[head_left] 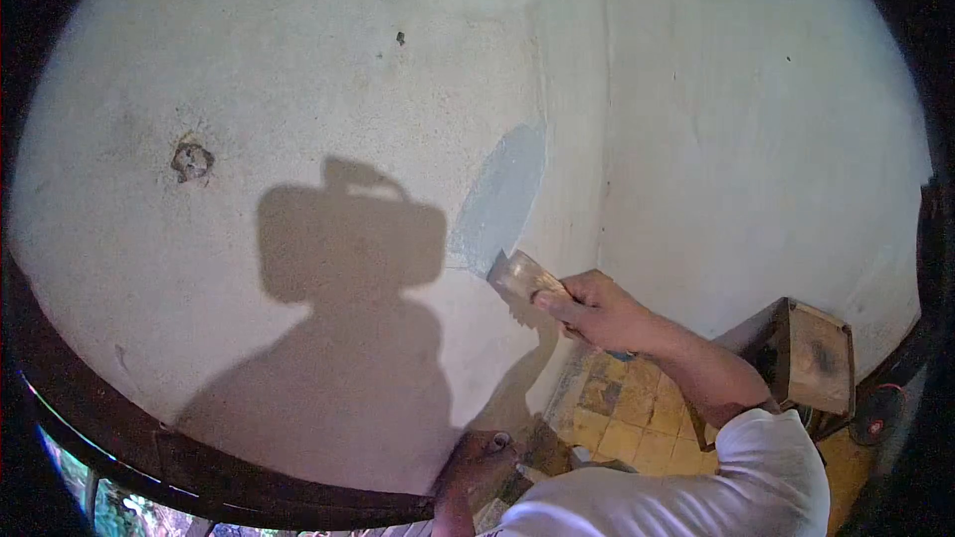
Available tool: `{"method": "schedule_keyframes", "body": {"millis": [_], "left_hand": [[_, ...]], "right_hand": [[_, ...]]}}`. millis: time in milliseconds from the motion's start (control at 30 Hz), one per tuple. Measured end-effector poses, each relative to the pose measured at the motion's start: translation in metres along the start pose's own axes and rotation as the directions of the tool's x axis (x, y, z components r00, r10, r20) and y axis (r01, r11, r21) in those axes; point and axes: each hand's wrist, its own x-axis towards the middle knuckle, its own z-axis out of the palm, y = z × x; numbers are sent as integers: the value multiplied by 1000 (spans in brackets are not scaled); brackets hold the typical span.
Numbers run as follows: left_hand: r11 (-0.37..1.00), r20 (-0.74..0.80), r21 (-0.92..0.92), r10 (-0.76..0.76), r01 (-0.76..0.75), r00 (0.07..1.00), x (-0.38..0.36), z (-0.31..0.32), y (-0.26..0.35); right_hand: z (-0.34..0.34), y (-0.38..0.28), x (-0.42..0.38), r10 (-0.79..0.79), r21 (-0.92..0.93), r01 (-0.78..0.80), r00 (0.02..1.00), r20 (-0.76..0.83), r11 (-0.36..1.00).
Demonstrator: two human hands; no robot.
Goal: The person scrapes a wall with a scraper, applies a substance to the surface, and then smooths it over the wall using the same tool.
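Observation:
My right hand (587, 308) grips a putty knife (521, 276), its wide blade tilted against the pale wall (448, 70). The blade lies at the lower end of a smooth grey oval patch of filler (505, 189), close to the wall's corner. Low in the view, my left hand (476, 462) is in shadow near the wall's base. Its fingers look curled, with a small round light spot by them; I cannot make out what they hold.
A rough hole (192, 161) and a smaller dark one (401, 38) mark the wall. At the lower right stands a small wooden stand (820, 358) on yellow floor tiles (637, 403). Dark trim (249, 477) curves along the lower left. A head-and-shoulders shadow falls on the wall.

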Motion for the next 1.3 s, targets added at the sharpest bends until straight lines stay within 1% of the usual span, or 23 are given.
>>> {"method": "schedule_keyframes", "body": {"millis": [167, 233, 267, 367, 433, 467, 533, 600, 667, 733, 800, 867, 900, 967, 1000, 1033, 1067, 1100, 1133, 1167, 1233, 1267, 1300], "left_hand": [[994, 82, -75, 79, -73, 994, 6, 5, -22], [997, 62, -35, 73, -71, 995, 3, 4, -18], [997, 40, 5, 77, -77, 996, 7, -1, -14], [985, 37, 168, 41, -46, 998, 11, -2, -23], [979, 28, 202, 4, -10, 1000, 4, -6, -1], [973, 17, 232, -22, 17, 1000, -1, -9, 11], [995, -3, 98, -11, 11, 1000, -5, -6, 19], [999, -42, -39, -4, 2, 999, -5, -6, -15], [993, 88, 114, -37, 27, 995, 14, -5, -100], [986, -6, 155, -67, 67, 998, 0, 6, -104], [976, -93, 192, -89, 106, 992, -2, 8, -83], [959, -40, 233, 176, -163, 984, -26, 13, -23], [960, -64, 235, 169, -150, 984, -31, 19, -7], [937, -47, -349, 4, -20, 999, -29, 25, 11], [938, -74, -345, 1, -26, 997, -26, 28, 7], [960, -280, -51, 250, -274, 927, -26, 37, -6], [858, -387, 284, 510, -428, 768, -22, 39, -6], [859, -409, 289, 509, -422, 757, -16, 39, -5], [969, -433, -122, 143, -215, 890, -12, 40, -3], [860, -296, -509, -216, 37, 930, -10, 42, -1], [897, -427, -439, -167, -43, 889, 6, 50, -34], [933, -534, -345, -102, -106, 839, 10, 52, -35], [926, -548, -363, -120, -106, 828, 8, 59, -36]], "right_hand": [[0, 5, 5, 19, -66, -17, 999, 28, 998], [4, -12, 30, -223, -96, 229, 972, 73, 969], [1, -18, 27, -241, -100, 248, 968, 75, 964], [-2, -9, -11, -99, -59, 102, 993, 58, 993], [-8, 15, -26, 81, 133, -91, 994, 79, 987], [-1, 32, -33, 87, 134, -98, 993, 84, 986], [17, 81, -45, 456, 235, -450, 889, 33, 861], [47, 133, -61, 513, 326, -545, 838, 187, 772], [77, 157, -76, 432, 356, -505, 862, 267, 786], [95, 167, -84, 340, 389, -464, 874, 347, 796], [103, 172, -76, 231, 349, -464, 810, 539, 814], [111, 182, -71, 204, 207, -374, 802, 561, 904], [111, 184, -66, 182, 74, -270, 803, 567, 960], [109, 184, -53, 161, 44, -248, 744, 649, 968], [106, 181, -43, 155, 14, -234, 688, 709, 972], [101, 170, -37, 141, 9, -212, 679, 720, 977], [94, 151, -31, 161, -56, -180, 648, 744, 982], [86, 134, -28, 188, -123, -147, 617, 764, 982], [81, 124, -27, 270, -137, -265, 571, 776, 954], [78, 137, -22, 269, -149, -251, 557, 786, 956], [72, 173, -16, -58, 148, -89, 642, 765, 985], [58, 163, -11, -52, 136, -89, 618, 784, 987], [40, 151, -7, -96, 308, -255, 607, 789, 916]]}}
